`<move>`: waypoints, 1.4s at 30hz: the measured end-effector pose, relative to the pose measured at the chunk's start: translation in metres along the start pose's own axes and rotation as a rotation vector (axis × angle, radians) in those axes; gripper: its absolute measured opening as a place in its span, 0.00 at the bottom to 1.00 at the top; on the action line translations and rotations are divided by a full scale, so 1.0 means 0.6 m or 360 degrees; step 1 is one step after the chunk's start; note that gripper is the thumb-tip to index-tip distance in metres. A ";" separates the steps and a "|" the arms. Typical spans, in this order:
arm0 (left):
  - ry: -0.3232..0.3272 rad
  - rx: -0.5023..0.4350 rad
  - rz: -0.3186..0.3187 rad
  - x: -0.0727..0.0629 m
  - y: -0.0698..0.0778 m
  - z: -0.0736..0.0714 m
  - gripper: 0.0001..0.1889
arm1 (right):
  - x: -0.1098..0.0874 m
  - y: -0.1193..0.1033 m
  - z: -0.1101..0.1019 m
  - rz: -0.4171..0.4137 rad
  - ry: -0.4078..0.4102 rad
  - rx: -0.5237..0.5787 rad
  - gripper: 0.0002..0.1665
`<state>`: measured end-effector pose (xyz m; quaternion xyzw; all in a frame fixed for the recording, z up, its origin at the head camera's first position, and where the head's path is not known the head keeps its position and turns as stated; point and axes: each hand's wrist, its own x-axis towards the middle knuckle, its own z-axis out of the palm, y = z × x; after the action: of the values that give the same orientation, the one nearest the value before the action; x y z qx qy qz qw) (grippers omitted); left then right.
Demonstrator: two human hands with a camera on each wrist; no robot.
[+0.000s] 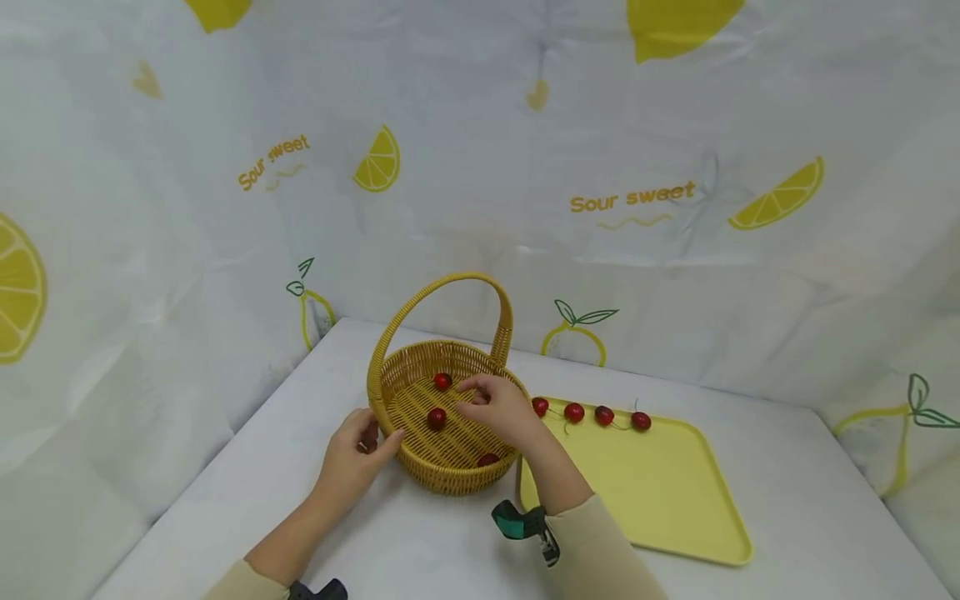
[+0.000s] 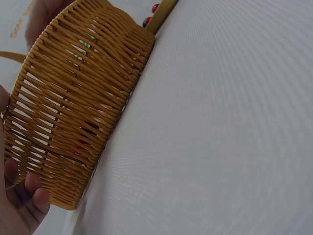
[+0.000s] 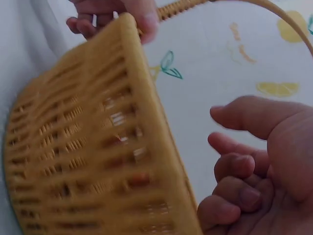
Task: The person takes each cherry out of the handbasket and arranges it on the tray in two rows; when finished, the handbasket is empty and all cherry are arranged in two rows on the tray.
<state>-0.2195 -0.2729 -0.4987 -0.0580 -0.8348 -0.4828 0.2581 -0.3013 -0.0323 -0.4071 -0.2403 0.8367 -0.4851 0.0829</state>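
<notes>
A round yellow wicker basket (image 1: 453,481) with a tall arched handle stands on the table. My left hand (image 1: 352,457) grips its left rim, thumb over the edge and fingers against the outer wall. Over the basket's right side hovers my right hand (image 1: 501,407), its fingers loosely bent and thumb apart from them. Nothing shows between those fingers in the right wrist view. Inside the basket lie a cherry (image 1: 442,381) near the back, another cherry (image 1: 437,418) in the middle and a third cherry (image 1: 487,459) by the front wall.
A yellow tray (image 1: 645,492) lies to the basket's right, partly beneath my right forearm. Several stemmed cherries (image 1: 573,412) sit in a row along its back edge. Behind the white table (image 1: 795,475) hangs a lemon-printed sheet (image 1: 480,167).
</notes>
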 end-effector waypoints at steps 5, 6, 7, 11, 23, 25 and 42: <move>-0.0002 0.0035 0.0000 0.001 0.002 -0.003 0.13 | 0.025 -0.013 0.036 0.0123 0.0013 -0.0078 0.20; -0.0001 0.0042 0.0001 0.000 0.001 -0.004 0.12 | 0.029 -0.014 0.043 0.0158 0.0021 -0.0075 0.20; 0.0001 0.0045 0.0004 0.000 0.001 -0.004 0.12 | 0.034 -0.014 0.050 0.0193 0.0029 -0.0060 0.20; -0.0004 0.0057 0.0006 -0.003 0.000 -0.005 0.13 | 0.048 -0.008 0.073 0.0341 0.0073 -0.0028 0.18; 0.0045 0.0116 0.0096 -0.005 0.005 -0.004 0.16 | 0.055 0.002 0.116 0.0547 0.0157 -0.0300 0.18; 0.0056 0.0134 0.0098 -0.006 0.005 -0.005 0.16 | 0.056 -0.001 0.118 0.0556 0.0141 -0.0350 0.19; 0.0077 0.0109 0.0154 0.000 0.005 0.001 0.13 | 0.056 0.001 0.111 0.0572 0.0181 -0.0514 0.26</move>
<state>-0.2185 -0.2706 -0.4966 -0.0778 -0.8405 -0.4422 0.3032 -0.3058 -0.0996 -0.4388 -0.0701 0.9360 -0.3353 0.0813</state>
